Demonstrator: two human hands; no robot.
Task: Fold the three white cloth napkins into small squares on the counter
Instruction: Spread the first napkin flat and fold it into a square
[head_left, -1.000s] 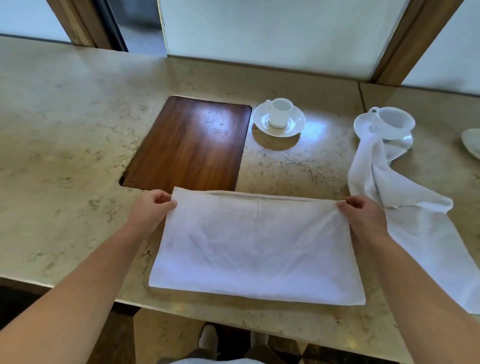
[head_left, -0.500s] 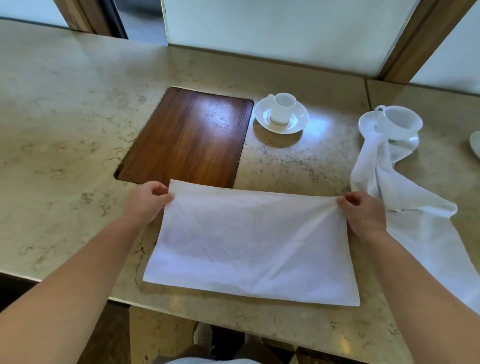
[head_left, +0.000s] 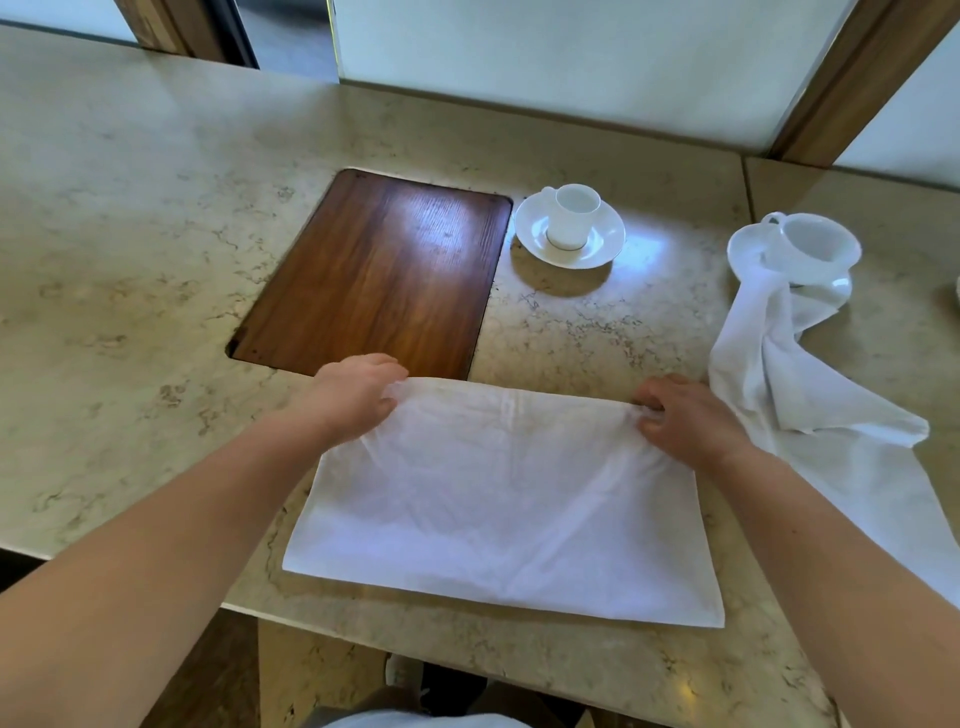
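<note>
Both hands (head_left: 358, 395) (head_left: 685, 421) pinch the napkin's (head_left: 498, 499) far corners, knuckles up.

A café or hotel service counter is suggested. A polished marble counter (head_left: 130, 218) with an inset wooden panel (head_left: 374, 275) is seen, and white cups on saucers (head_left: 569, 228) are set out beside frosted glass panes (head_left: 571, 57).

We note a beige marbled stone counter (head_left: 130, 218) with a seam at right. Set flush in it: a dark brown wooden rectangular panel (head_left: 379, 275) with rounded corners. Behind, pale frosted window panes (head_left: 561, 57) in brown wooden frames (head_left: 857, 78). Daylight glares on the stone. Brown floor (head_left: 208, 675) below the counter edge.
</note>
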